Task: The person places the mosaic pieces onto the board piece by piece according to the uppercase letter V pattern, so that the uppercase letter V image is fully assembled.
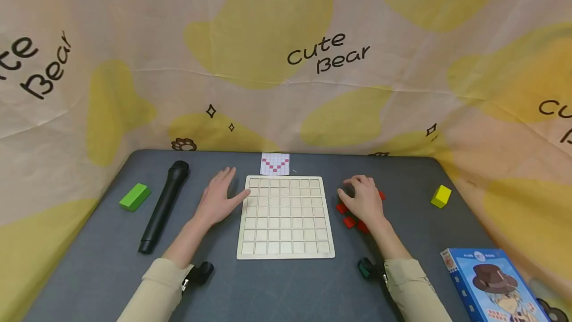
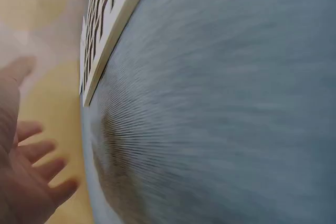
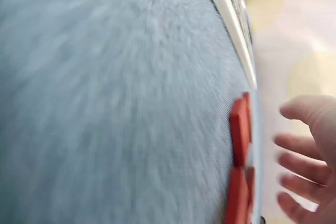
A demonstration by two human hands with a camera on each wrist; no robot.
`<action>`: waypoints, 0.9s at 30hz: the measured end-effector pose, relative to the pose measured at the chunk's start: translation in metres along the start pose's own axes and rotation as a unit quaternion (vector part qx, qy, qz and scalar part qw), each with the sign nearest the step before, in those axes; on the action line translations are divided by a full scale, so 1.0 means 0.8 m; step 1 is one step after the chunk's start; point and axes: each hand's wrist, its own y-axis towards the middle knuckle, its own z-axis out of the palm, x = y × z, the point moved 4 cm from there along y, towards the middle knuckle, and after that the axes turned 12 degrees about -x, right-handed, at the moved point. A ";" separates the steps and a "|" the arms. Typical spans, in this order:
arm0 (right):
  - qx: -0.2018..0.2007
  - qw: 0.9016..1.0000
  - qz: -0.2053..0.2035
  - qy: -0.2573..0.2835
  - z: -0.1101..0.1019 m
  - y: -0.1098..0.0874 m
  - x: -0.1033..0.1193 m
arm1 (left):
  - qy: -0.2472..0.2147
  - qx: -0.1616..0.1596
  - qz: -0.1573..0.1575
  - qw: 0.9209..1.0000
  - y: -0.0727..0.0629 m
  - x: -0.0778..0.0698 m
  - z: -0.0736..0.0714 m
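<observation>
Over the left side of a white grid board (image 1: 286, 235), my left hand (image 1: 220, 199) has its fingers spread, and the thumb tip overlaps the board's left edge in the head view. My right hand (image 1: 364, 199) hovers above several small red square tiles (image 1: 349, 222), its fingers loosely bent and partly hiding them. Nothing shows between the fingers of either hand. In the right wrist view, red tiles (image 3: 240, 129) lie on the table below the right hand (image 3: 315, 166). Behind the board is a small card (image 1: 274, 164) bearing a V of pink squares on a grid.
A black cylinder like a microphone (image 1: 164, 207) lies to the left, with a green block (image 1: 135, 197) beyond it. On the right are a yellow block (image 1: 441, 196) and a blue box (image 1: 491, 282) with a cartoon figure. A printed cloth (image 1: 268, 63) hangs behind the grey table (image 1: 286, 292).
</observation>
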 end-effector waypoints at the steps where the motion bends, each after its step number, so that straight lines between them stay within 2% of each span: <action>1: 0.009 1.000 0.003 0.009 -0.003 -0.004 -0.001 | -0.022 0.013 0.003 1.000 -0.009 0.000 0.001; 5: 0.052 0.998 0.018 0.019 -0.013 -0.019 -0.006 | -0.073 0.077 0.017 0.994 -0.045 -0.001 0.002; 8: 0.076 0.997 0.017 0.006 -0.016 -0.026 -0.007 | -0.072 0.121 0.035 0.989 -0.067 -0.003 0.002; 12: 0.088 0.996 0.022 0.001 -0.017 -0.031 -0.008 | -0.059 0.162 0.061 0.983 -0.084 -0.007 0.001; 18: 0.087 0.996 0.013 0.016 -0.013 -0.032 -0.007 | -0.045 0.188 0.086 0.977 -0.093 -0.007 0.002; 22: 0.081 0.997 0.000 0.017 -0.012 -0.033 -0.007 | -0.041 0.190 0.091 0.977 -0.094 -0.005 0.003; 27: 0.075 0.997 0.010 0.020 -0.011 -0.036 -0.011 | -0.042 0.188 0.091 0.977 -0.096 -0.005 0.002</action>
